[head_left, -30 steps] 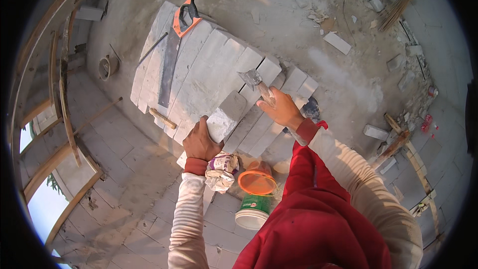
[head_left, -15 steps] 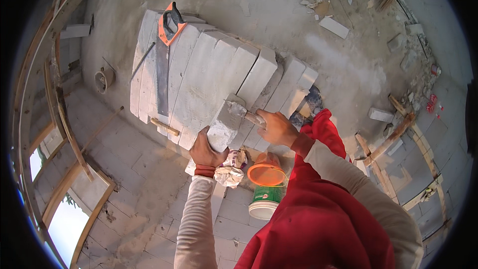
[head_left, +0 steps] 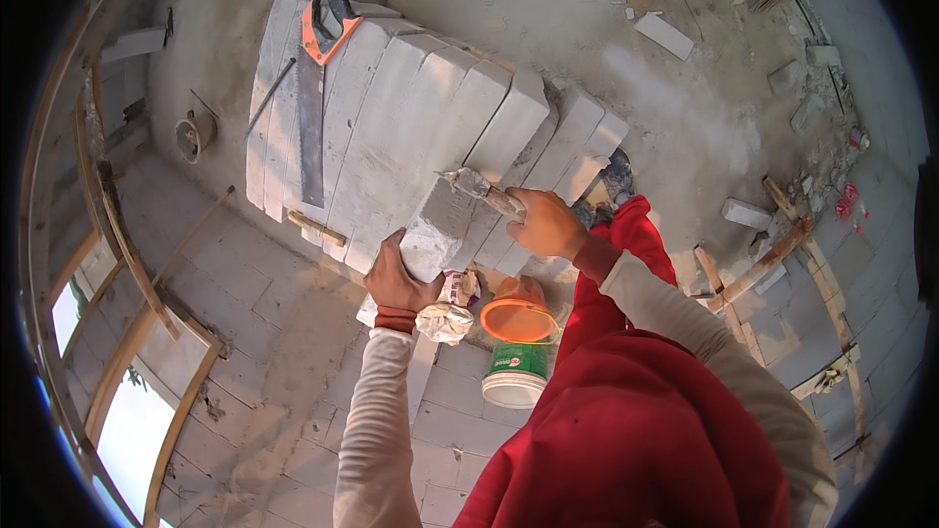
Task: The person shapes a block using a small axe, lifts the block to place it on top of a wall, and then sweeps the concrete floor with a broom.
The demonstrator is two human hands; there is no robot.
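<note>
One short block [head_left: 438,225] lies at the six o'clock edge of one stack of pale blocks [head_left: 401,112]; it is light grey, flat on top with faint markings, and its near end is whiter and rough. At its seven o'clock, the left hand [head_left: 399,279] grasps it by the side and near end. At three o'clock, the right hand [head_left: 546,225] is clenched round the handle of one trowel [head_left: 469,182], whose grimy metal blade sits at the block's far end; I cannot tell whether they touch. Farther out, I count one orange-handled saw [head_left: 311,132] and one thin dark rod [head_left: 270,101] toward ten, one wooden stick [head_left: 316,228] at nine, one crumpled bag [head_left: 447,321] at six, and two buckets around five, one orange [head_left: 518,316], one green and white [head_left: 515,372].
</note>
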